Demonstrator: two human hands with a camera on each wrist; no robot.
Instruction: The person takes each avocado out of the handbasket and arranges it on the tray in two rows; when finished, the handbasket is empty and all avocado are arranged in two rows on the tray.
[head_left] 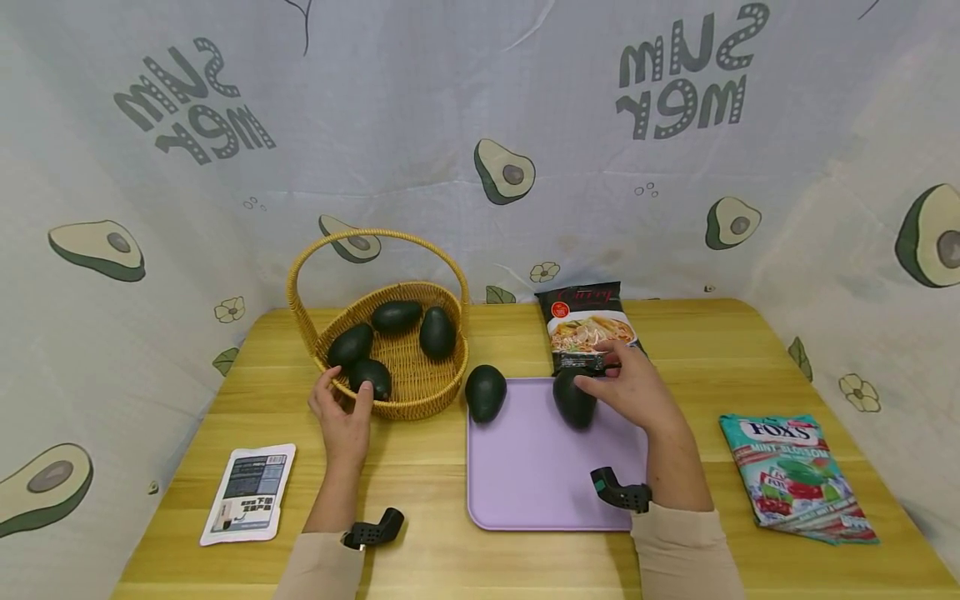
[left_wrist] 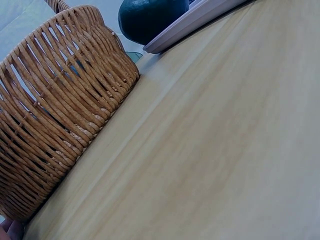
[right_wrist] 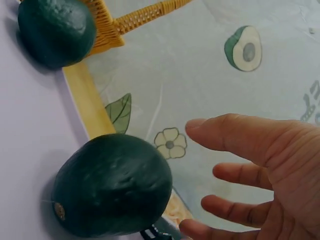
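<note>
My left hand [head_left: 343,425] is at the near left side of a yellow wicker basket [head_left: 420,410], thumb and fingers spread against it. A fingertip [left_wrist: 14,231] shows by the basket's base in the left wrist view. Inside the basket lie several dark green avocados, one of them [head_left: 371,377] close to the left thumb. On the lilac tray [head_left: 555,475], an avocado [head_left: 575,400] lies at the far edge under my right hand [head_left: 633,387]. The right wrist view shows that hand's fingers extended and apart from this avocado [right_wrist: 112,185]. Another avocado [head_left: 486,393] lies at the tray's far left corner.
A black instant noodle packet [head_left: 588,321] lies behind the tray. Mint candy bags [head_left: 798,479] are at the right, and a white packet [head_left: 250,493] is at the left. The basket's tall handle [head_left: 378,232] arches above it. A printed cloth [head_left: 420,108] hangs behind the table.
</note>
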